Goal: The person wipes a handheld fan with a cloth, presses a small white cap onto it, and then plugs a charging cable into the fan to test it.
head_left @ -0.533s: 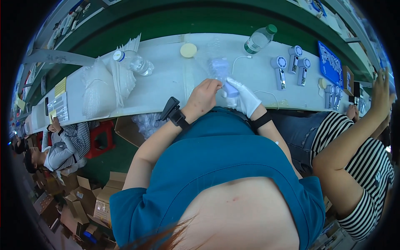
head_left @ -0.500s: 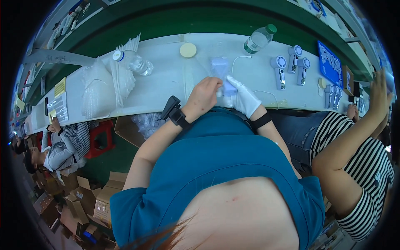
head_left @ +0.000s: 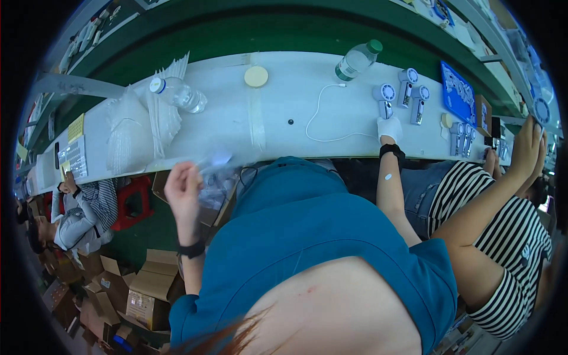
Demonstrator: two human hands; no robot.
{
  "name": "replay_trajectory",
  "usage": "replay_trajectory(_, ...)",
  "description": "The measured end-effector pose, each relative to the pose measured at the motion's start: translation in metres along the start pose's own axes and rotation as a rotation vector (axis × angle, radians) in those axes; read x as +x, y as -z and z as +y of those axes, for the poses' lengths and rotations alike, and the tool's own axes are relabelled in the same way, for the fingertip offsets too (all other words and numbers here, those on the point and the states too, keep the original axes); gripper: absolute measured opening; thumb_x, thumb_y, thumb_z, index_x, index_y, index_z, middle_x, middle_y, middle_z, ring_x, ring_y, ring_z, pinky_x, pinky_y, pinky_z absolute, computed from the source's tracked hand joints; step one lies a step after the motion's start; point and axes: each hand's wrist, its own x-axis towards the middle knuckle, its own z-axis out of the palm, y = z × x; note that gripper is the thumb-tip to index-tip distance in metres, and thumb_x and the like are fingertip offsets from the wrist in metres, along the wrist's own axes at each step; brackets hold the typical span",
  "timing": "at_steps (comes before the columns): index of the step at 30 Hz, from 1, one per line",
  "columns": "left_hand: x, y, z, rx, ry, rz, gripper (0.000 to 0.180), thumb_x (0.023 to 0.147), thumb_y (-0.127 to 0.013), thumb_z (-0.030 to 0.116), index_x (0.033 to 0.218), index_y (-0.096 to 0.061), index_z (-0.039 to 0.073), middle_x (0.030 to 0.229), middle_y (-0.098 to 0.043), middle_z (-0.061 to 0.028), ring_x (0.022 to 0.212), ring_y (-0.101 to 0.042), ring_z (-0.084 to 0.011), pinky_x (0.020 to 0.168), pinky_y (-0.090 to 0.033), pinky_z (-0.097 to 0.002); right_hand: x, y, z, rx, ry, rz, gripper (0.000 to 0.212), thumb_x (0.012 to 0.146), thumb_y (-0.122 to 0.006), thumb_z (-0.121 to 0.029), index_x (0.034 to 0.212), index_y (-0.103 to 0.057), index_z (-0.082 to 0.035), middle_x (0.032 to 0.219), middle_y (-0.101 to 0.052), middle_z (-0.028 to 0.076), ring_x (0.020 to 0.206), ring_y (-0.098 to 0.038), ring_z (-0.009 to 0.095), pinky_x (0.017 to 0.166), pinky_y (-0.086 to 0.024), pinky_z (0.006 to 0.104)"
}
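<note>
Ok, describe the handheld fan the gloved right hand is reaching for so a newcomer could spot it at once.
Start at the long white workbench and follow the white cable to its right end, where the gloved right hand rests. Just above the hand lies a pale blue handheld fan, round head away from the person. Two similar fans lie together further right; this one lies alone, nearest the glove.
</note>
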Motion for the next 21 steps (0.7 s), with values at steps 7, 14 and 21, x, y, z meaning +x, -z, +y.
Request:
replay_trajectory(7,-0.030,0.082,-0.082,0.019,0.180,0.475,0.009,0.085,-0.053,0.010,0.089,-0.053,0.002,0.065,-0.051,0.0017,0.054,-0.043,-0.0039,0.050,-0.034,-0.0154,-0.010,0.016,-0.013,1.191,-0.322,-0.603,0.028,0.076,-0.061,-0.025,0.095,-0.053,-0.006,0.076,-0.060,0.011,0.060,-0.058,0.024,0.049,-0.043,0.0308)
replay_trajectory(14,-0.007,0.144,-0.227,0.344,0.262,0.803,0.012,0.085,-0.054,0.013,0.090,-0.053,0.002,0.066,-0.053,0.0003,0.056,-0.047,-0.0064,0.049,-0.036,-0.0192,-0.098,0.070,-0.048,1.587,-0.178,-0.845,0.026,0.081,-0.057,-0.023,0.097,-0.050,-0.003,0.069,-0.055,0.007,0.052,-0.052,0.016,0.046,-0.038,0.0250)
replay_trajectory(21,0.013,0.038,-0.116,0.295,0.468,-0.378,0.024,0.089,-0.047,0.025,0.101,-0.054,0.006,0.076,-0.057,-0.0012,0.065,-0.053,-0.0092,0.057,-0.041,-0.0221,-0.142,0.136,-0.080,1.543,0.157,-1.034,0.038,0.078,-0.057,-0.027,0.101,-0.047,0.002,0.068,-0.053,0.009,0.053,-0.051,0.017,0.047,-0.038,0.0247)
